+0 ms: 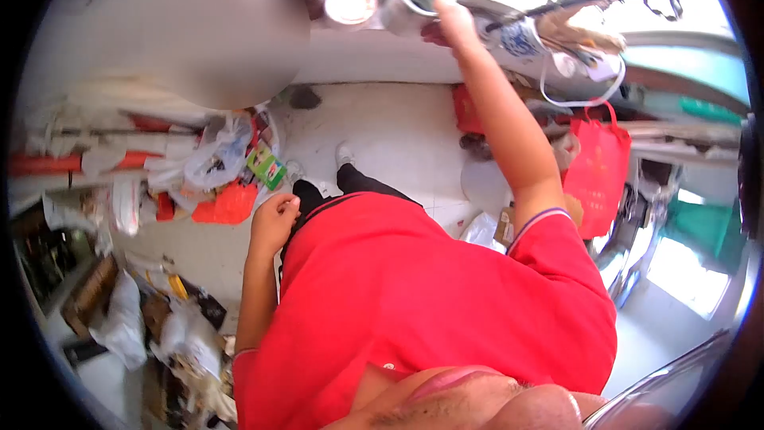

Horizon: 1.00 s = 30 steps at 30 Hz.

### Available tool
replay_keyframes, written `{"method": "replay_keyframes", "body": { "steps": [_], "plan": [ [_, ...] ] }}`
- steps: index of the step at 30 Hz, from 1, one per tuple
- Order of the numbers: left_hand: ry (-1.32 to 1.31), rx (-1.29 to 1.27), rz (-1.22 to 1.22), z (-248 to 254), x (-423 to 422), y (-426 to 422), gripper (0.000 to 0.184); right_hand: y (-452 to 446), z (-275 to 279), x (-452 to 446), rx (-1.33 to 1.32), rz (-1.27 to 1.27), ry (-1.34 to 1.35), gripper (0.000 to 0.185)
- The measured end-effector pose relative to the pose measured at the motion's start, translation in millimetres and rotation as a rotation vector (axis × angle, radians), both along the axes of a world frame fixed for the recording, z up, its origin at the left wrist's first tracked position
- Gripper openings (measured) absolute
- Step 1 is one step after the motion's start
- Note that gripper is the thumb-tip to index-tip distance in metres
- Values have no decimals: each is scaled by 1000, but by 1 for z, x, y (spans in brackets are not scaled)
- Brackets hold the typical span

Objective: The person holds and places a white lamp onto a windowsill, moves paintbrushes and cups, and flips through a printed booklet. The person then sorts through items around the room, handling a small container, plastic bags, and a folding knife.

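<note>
Presently, the right hand [455, 25] is stretched far forward and closed about the side of a grey container [392, 14], whose round mouth faces upward; the container lies directly at the fingers of that hand and well apart from the left hand [273, 224]; the left hand hangs low near the body, its fingers loosely curled, and whether anything is held in it cannot be told; whether the container's base rests on a surface likewise cannot be told.

Just left of the container stands a round tin [350, 5] with a pale top; on the other side, past the right hand, is a blue-and-white cup [521, 37], its pattern blurred; farther right hangs a red bag [598, 179], bearing pale marks on its front, too indistinct to read; near the left hand, a green packet [266, 166] shows print, also illegible; beside it lie an orange bag [227, 204] and a clear plastic bag [219, 155]; the white floor [390, 123] extends beyond the feet.
</note>
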State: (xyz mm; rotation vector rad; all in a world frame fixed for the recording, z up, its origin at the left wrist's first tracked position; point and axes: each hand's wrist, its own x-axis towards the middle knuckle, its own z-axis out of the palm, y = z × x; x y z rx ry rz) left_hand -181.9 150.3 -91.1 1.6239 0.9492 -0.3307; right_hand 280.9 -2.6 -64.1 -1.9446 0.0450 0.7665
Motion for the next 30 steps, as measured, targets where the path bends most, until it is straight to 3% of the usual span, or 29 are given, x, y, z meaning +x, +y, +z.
{"method": "replay_keyframes", "body": {
  "steps": [2,4,6,10,12,16,20,24,30],
  "plan": [
    [-7,-22,0,-3,6,-1,25,-3,-23,8,13,-23,-109,41],
    [-2,-82,-14,-12,9,0,24,-1,-10,-9,93,-133,-117,41],
    [7,-90,-63,-11,19,-1,24,2,-4,-17,-36,-107,-236,45],
    [9,-120,-131,-9,40,-7,24,0,-6,-22,47,-172,-132,65],
    [7,-128,-190,-14,48,-5,23,-8,-2,-25,230,-194,-1,70],
    [13,-144,-202,-16,54,-8,24,-29,-19,-49,435,-186,91,71],
    [63,-93,-262,-12,53,-16,25,-26,-11,-66,402,-203,103,75],
    [-26,68,-385,-24,43,-17,25,-13,9,-59,321,-134,107,69],
    [44,-56,-319,-16,37,-22,24,10,10,-45,425,-340,183,31]
  ]
}}
